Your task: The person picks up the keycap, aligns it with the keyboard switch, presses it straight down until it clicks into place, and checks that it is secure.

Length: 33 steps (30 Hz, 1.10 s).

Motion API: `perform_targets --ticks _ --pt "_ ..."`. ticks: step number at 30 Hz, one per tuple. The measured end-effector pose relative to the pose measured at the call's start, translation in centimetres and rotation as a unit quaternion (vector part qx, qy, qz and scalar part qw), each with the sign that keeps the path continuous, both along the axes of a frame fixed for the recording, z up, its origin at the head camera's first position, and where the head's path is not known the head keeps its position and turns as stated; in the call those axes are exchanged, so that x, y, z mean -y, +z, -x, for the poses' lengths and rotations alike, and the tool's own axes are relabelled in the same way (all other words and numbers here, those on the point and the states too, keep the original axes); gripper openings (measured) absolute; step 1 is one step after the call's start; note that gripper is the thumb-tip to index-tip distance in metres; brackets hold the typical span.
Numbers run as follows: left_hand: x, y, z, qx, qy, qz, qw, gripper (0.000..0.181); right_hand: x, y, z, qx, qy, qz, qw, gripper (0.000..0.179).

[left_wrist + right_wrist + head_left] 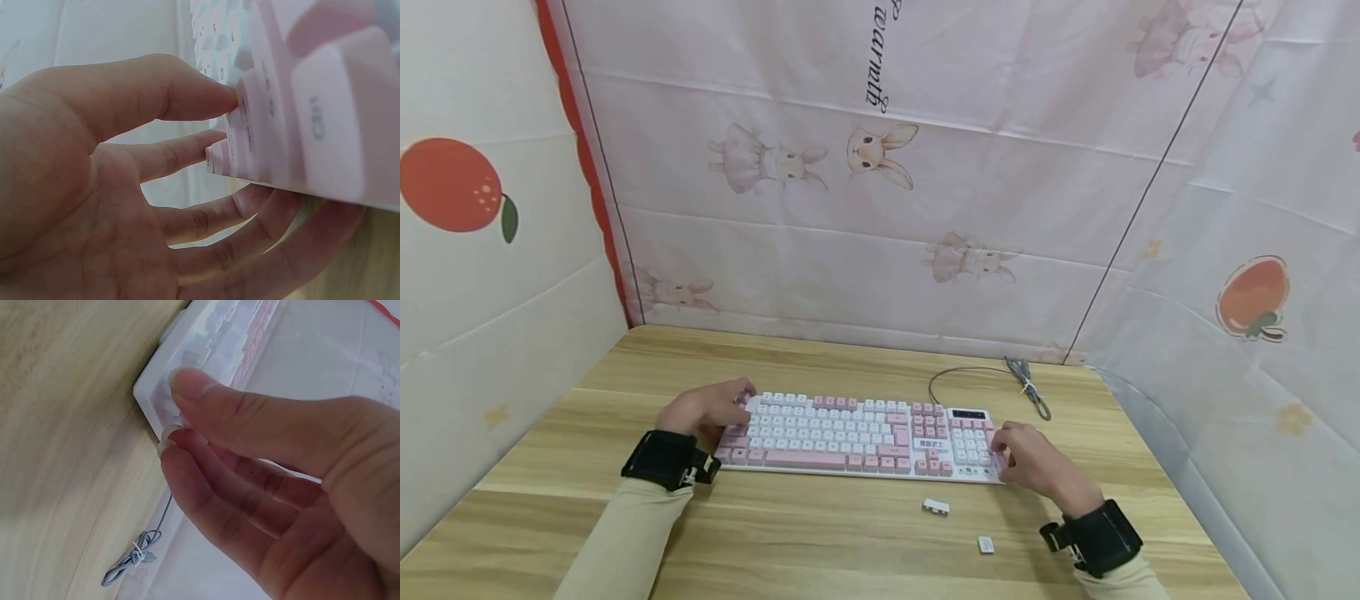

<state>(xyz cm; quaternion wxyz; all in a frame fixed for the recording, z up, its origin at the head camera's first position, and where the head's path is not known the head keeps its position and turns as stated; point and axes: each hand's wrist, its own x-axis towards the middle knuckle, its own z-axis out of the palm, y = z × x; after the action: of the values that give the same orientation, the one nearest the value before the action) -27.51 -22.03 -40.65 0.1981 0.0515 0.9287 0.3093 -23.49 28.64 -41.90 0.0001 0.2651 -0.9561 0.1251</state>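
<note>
My left hand (pixel 703 407) is at the left end of the keyboard (pixel 805 458), part open in a broad pinch: the thumb lies on the top side among the keys, the other fingers reach along and under the edge. In the left wrist view a pink Ctrl key (pixel 337 119) shows close by. The pink and white keyboard lies across the wooden table (pixel 820 550), its space bar toward me, between my two hands. I judge the step in hand to be holding it by both ends, perhaps to lift or shift it; whether it is raised at all I can't tell. Such a move would call for an even grip at both ends.

Right of middle, on the near side, lie a white piece (pixel 936 506) and, farther right and nearer me, a smaller pale piece (pixel 986 545). On the far side a tied cable (pixel 1027 384) runs out behind. At the right end, my right hand (pixel 1037 462) is half closed round the edge, thumb over the keypad side, fingers bent at the rim; how firmly they press, I can't tell.
</note>
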Motion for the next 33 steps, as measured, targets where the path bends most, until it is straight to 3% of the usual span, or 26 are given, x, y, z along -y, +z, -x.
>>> perform_targets --ticks 17,33 --pt "-0.07 0.02 -0.07 0.015 0.013 -0.012 0.9997 0.057 -0.11 -0.17 0.12 -0.004 0.012 0.012 0.9998 0.027" --pt "-0.01 0.03 -0.15 0.011 0.005 -0.013 0.9999 0.058 -0.17 -0.18 0.09 -0.007 0.016 0.007 0.9998 0.027"
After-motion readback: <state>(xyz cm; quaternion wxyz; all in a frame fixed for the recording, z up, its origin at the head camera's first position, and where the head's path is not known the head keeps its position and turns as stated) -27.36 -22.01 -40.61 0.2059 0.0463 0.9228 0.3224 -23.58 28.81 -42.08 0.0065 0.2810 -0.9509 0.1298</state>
